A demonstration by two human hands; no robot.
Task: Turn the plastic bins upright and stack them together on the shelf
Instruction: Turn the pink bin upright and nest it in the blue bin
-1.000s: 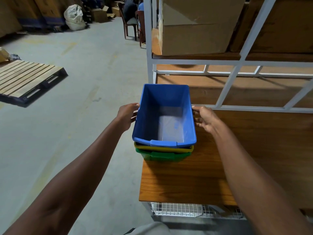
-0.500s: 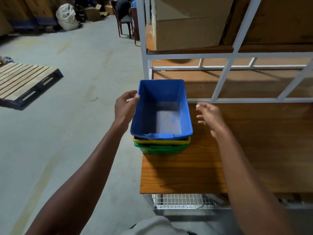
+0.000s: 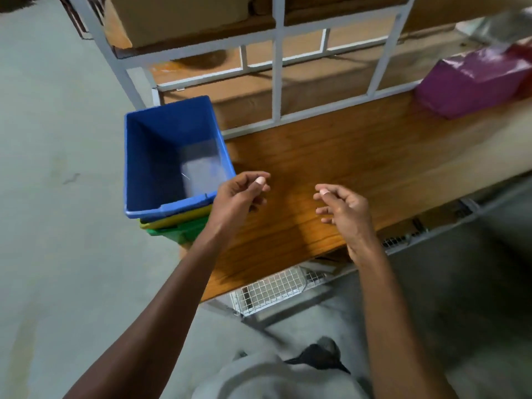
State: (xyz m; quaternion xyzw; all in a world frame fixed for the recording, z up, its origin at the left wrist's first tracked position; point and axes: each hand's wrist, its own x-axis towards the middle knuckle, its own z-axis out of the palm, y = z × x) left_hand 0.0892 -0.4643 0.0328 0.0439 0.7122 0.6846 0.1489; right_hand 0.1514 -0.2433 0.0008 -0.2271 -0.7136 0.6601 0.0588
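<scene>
Blue plastic bin (image 3: 172, 156) upright, nested on yellow bin (image 3: 175, 220) and green bin (image 3: 178, 231) at wooden shelf (image 3: 331, 168) left edge; left hand (image 3: 240, 194), right hand (image 3: 342, 205) loosely curled, empty; purple bin (image 3: 472, 82) upturned, left.

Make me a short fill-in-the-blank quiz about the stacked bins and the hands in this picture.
1. The top bin of the stack is coloured ____.
2. The bin at the bottom of the stack is coloured ____.
3. The left hand and right hand hold ____.
4. The purple bin sits on the wooden shelf toward the ____ side of the view.

Answers: blue; green; nothing; right
</scene>
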